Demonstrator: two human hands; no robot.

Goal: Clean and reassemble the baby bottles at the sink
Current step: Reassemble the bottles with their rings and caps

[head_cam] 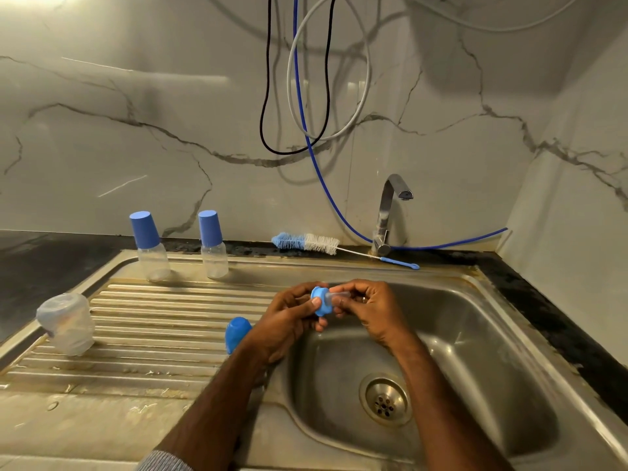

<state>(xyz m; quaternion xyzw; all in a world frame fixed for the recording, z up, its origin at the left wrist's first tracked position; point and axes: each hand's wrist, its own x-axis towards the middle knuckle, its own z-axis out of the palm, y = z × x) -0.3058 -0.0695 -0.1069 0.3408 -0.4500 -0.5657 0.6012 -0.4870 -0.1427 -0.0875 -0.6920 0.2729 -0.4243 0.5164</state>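
Right over the sink basin [475,351], the person's left hand [289,321] grips a blue bottle collar [320,301] while the right hand [367,307] pinches the clear teat [336,295] poking out of it, fingers curled round it. Just beside the left wrist a blue cap [237,333] lies on the ribbed drainboard [153,321]. Two capped bottles [149,246] [212,244] stand upright at the back of the drainboard, and an uncapped clear bottle [68,322] sits tilted near its left edge. A bottle brush [306,242] lies along the back rim, its handle reaching the tap [389,212].
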